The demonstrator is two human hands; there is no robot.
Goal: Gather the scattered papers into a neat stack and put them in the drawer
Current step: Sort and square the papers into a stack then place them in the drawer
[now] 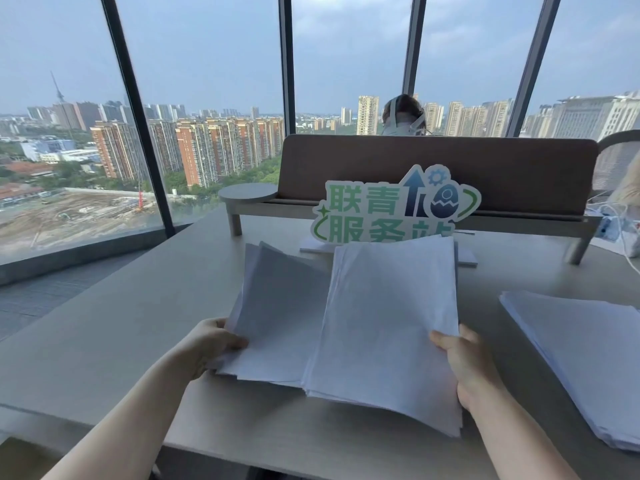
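Two hands [337, 355] on papers [346, 317] before "联青服务站" sign [394, 206]

You work in soft, even daylight that enters through the windows [207, 81] ahead of your hands. The sky is overcast, so shadows beneath the papers [346, 323] are faint and diffuse. No glare shows on the desk [121, 323]. Wide-angle distortion bends the window frames [135, 116] outward. Your forearms, nearest the camera, appear slightly soft; the far skyline is hazy.
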